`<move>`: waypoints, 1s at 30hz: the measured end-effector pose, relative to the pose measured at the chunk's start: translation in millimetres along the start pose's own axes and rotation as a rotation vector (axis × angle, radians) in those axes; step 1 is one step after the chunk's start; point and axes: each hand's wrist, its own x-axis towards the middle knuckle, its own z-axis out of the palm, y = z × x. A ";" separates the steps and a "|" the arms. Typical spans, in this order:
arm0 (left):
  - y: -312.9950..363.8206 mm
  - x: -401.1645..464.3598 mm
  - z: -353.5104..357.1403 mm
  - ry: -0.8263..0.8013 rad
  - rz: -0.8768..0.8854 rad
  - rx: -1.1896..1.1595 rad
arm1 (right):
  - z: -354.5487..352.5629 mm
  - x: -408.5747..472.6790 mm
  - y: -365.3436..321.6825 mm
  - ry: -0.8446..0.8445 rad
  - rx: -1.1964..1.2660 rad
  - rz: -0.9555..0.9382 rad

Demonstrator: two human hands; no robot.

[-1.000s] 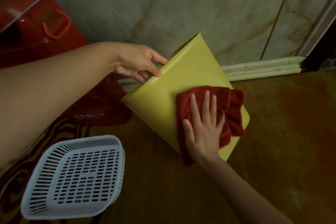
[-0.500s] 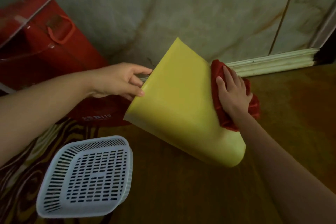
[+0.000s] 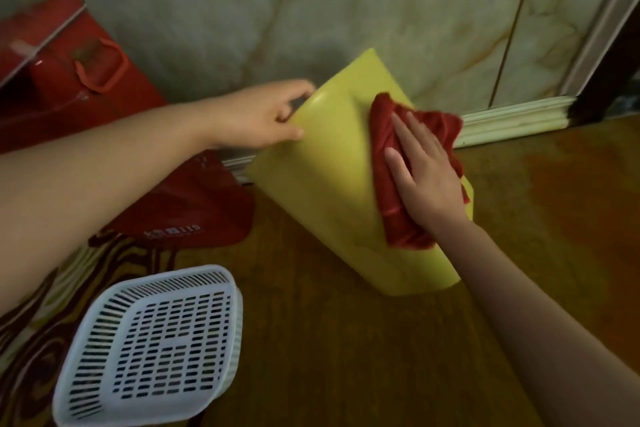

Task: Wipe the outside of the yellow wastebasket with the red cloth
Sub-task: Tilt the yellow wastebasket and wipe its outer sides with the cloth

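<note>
Both hands turned yellow wastebasket; red cloth now faces camera.

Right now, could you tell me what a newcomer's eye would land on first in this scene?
The yellow wastebasket at centre, tipped over on the wooden floor, draws the eye first. The right hand presses the red cloth flat against its side, while the left hand grips its rim. After that, the white slotted basket at lower left and the red bag by the wall stand out.
</note>
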 end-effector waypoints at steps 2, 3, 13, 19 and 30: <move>-10.3 -9.2 -0.1 0.058 -0.047 -0.017 | 1.3 2.9 13.6 -0.077 0.115 0.078; -7.6 -8.7 0.1 0.066 -0.044 -0.049 | -1.1 1.6 16.9 -0.078 0.165 0.107; 101.2 70.2 6.8 0.076 0.009 -0.089 | -41.0 9.1 -12.6 0.297 0.176 0.022; 70.3 54.3 8.7 0.014 0.042 -0.131 | -48.2 2.3 61.3 0.358 -0.048 -0.060; 95.6 55.0 38.1 0.209 0.124 -0.056 | -32.5 -17.0 45.8 0.483 0.256 0.483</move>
